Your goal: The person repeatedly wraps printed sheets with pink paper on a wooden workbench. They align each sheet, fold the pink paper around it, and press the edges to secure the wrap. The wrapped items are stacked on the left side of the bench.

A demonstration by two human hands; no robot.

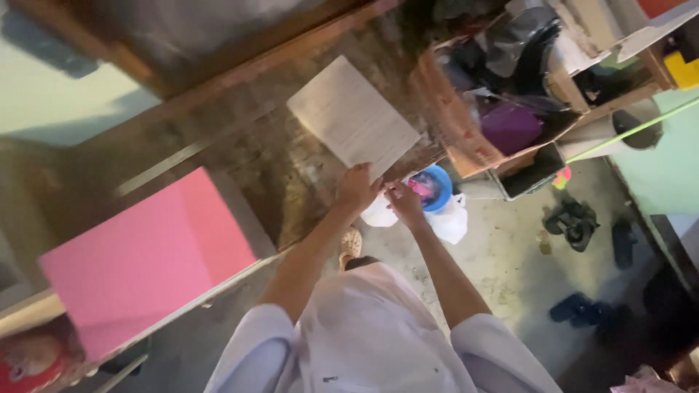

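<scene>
My left hand [357, 188] pinches the near corner of the pale sheet [353, 118] lying on the dark bench [247, 160]. My right hand [404, 202] closes beside it, grip unclear. I'd lift evenly, supporting both corners to avoid creasing.

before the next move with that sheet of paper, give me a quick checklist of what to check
1. Left hand on the sheet of paper: ok, it grips the near edge.
2. Right hand on the sheet: cannot tell, it sits by the near corner, contact blurred.
3. Sheet lying flat on the worn tabletop: ok, though its near corner overhangs the table edge.
4. Pink board apart from the sheet: ok, clear gap between them.
5. Floor below the edge: not ok, a blue tub and white bag sit right under the hands.
</scene>
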